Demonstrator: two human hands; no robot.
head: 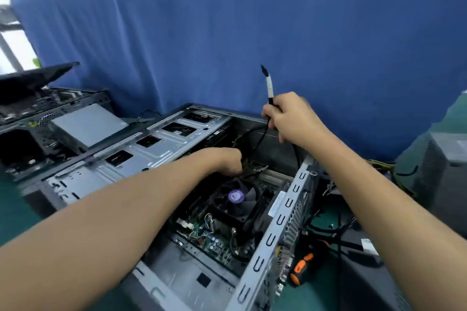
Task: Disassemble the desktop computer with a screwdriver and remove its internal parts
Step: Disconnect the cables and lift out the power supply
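Note:
An open desktop case (141, 149) lies on its side on the green table. Inside it sit the motherboard (214, 242) and a black CPU fan (237, 199) with a purple sticker. My right hand (290, 118) grips a black cable (270, 83) with a white label, lifted above the case; the cable loops down into the case. My left hand (227, 161) reaches into the case just beyond the fan, its fingers curled among yellow wires; what they hold is hidden. An orange-and-black screwdriver (300, 270) lies on the table right of the case.
A second opened computer (50, 121) with a silver drive stands at the left. Loose black cables (328, 230) lie right of the case. A grey box (444, 159) stands at the far right. A blue curtain (252, 20) hangs close behind.

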